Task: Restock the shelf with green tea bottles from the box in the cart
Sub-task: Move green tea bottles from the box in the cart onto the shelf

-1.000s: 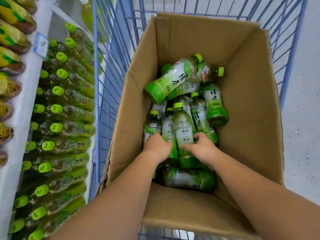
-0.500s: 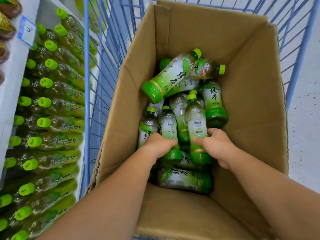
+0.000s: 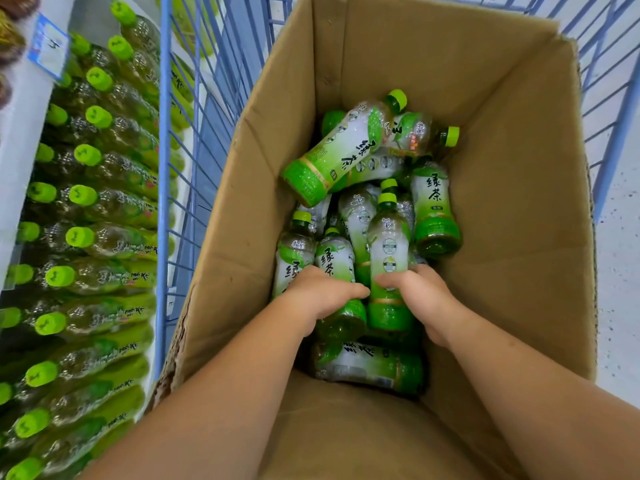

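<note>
- The fingers of the left hand are curled round the lower half of one green tea bottle, the left bottle. The thumb lies across its front and its green base shows below the palm.
- The fingers of the right hand are clamped on the right bottle low on its label, with the thumb pointing toward the left thumb and close to it.
- The two held bottles lie side by side, touching, with their caps toward the far wall.
- A neighbouring bottle sits just left of the left bottle, partly under the left knuckles; I cannot tell whether it is gripped too.
- Loose bottles lie around them: a crosswise bottle beneath the wrists, a tilted bottle on top of the heap, and a side bottle by the right wall.
- All of them sit in an open cardboard box inside a blue wire cart.
- Left of the cart, the shelf holds rows of shelved bottles with green caps, and a price tag on its edge.
</note>
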The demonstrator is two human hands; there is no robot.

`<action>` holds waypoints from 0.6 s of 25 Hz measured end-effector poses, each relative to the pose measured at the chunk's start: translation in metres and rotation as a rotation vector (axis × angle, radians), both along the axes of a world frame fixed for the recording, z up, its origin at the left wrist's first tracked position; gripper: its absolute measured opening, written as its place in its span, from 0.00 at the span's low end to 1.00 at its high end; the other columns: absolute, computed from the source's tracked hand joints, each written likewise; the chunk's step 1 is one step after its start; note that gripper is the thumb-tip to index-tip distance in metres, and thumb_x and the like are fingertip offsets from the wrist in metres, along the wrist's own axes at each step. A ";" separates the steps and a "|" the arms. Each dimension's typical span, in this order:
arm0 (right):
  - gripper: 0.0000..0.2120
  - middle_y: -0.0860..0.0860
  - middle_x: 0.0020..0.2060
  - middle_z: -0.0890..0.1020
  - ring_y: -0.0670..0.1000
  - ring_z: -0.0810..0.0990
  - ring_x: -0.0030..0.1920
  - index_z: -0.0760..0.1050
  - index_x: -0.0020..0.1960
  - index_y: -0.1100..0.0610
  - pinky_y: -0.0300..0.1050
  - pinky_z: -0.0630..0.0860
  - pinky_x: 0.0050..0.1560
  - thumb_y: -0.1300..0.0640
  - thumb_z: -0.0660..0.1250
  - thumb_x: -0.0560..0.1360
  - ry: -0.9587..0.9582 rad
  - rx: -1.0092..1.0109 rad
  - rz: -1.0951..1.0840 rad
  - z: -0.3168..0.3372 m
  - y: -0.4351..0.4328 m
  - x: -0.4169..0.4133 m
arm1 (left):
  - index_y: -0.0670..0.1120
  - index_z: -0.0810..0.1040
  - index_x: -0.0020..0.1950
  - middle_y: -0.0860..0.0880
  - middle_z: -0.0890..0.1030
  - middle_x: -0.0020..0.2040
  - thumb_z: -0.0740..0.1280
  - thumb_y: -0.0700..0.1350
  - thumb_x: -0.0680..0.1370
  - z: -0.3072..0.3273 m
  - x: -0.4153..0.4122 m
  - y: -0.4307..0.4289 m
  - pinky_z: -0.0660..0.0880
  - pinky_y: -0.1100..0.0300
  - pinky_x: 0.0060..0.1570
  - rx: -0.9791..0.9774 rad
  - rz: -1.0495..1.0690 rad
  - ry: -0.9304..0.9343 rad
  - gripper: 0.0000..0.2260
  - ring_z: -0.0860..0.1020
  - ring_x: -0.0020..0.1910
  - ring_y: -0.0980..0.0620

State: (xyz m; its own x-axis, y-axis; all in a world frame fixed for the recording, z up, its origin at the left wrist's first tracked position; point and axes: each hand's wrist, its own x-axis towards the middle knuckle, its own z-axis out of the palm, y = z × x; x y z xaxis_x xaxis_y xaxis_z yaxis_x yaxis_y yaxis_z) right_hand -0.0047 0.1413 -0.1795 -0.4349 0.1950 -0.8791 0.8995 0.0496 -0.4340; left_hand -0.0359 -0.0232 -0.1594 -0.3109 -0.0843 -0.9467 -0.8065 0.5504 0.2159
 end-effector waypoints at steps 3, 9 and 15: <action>0.24 0.52 0.46 0.88 0.55 0.87 0.45 0.82 0.54 0.54 0.54 0.83 0.53 0.50 0.82 0.61 -0.020 -0.038 0.021 -0.001 0.001 -0.002 | 0.43 0.61 0.78 0.45 0.70 0.74 0.76 0.58 0.72 0.004 0.002 0.000 0.66 0.57 0.55 0.047 0.042 -0.009 0.42 0.70 0.71 0.44; 0.49 0.50 0.54 0.86 0.56 0.86 0.52 0.77 0.64 0.52 0.56 0.81 0.58 0.33 0.82 0.48 -0.045 -0.090 -0.051 -0.008 -0.001 0.002 | 0.45 0.61 0.79 0.45 0.68 0.77 0.71 0.63 0.74 0.001 0.001 -0.009 0.66 0.49 0.72 0.137 0.106 -0.066 0.40 0.68 0.74 0.43; 0.34 0.56 0.48 0.88 0.58 0.88 0.45 0.79 0.62 0.57 0.60 0.83 0.53 0.49 0.83 0.59 -0.051 -0.178 -0.085 -0.004 0.001 -0.002 | 0.43 0.69 0.69 0.44 0.75 0.65 0.78 0.52 0.67 0.010 -0.004 -0.020 0.75 0.49 0.63 0.005 -0.083 -0.112 0.35 0.76 0.63 0.41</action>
State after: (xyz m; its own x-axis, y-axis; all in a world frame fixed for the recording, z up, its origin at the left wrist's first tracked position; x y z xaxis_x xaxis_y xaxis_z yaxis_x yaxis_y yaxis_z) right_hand -0.0070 0.1427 -0.1836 -0.3775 0.0689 -0.9234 0.9183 -0.1002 -0.3829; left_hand -0.0402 -0.0433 -0.1496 -0.2087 -0.0575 -0.9763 -0.7777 0.6150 0.1300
